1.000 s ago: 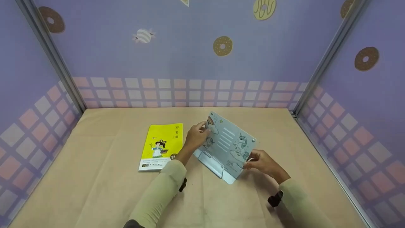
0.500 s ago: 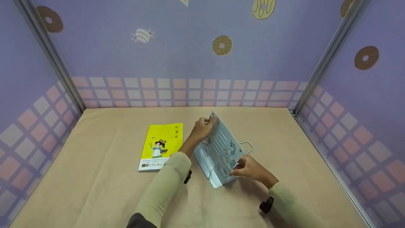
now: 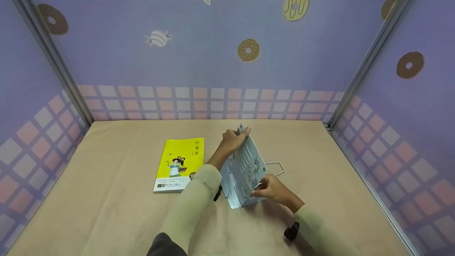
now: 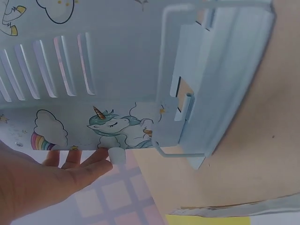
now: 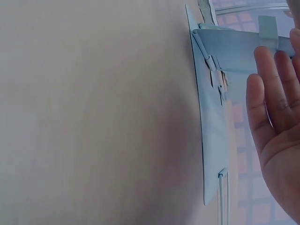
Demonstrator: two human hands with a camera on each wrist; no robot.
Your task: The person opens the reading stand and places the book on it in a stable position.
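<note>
A pale blue metal book stand (image 3: 249, 167) with unicorn drawings and slots stands tilted on its base plate at mid table, seen nearly edge-on. My left hand (image 3: 233, 142) grips its upper left edge; in the left wrist view, the fingers of that left hand (image 4: 56, 176) reach behind the panel beside a rainbow drawing. My right hand (image 3: 275, 192) pinches the near right edge between thumb and fingers. In the right wrist view, fingers of the right hand (image 5: 283, 122) lie along the back of the panel (image 5: 234, 49). A white wire loop (image 3: 277, 167) sticks out behind the stand.
A yellow book (image 3: 179, 163) with a drawn figure on its cover lies flat to the left of the stand. The beige tablecloth (image 3: 106, 199) runs to patterned purple walls (image 3: 199, 64) at the back and sides.
The book stand has turned so that its right edge swings left, bringing the rear wire loop into sight. Both hands have moved with it, the right one leftward and the left one slightly right.
</note>
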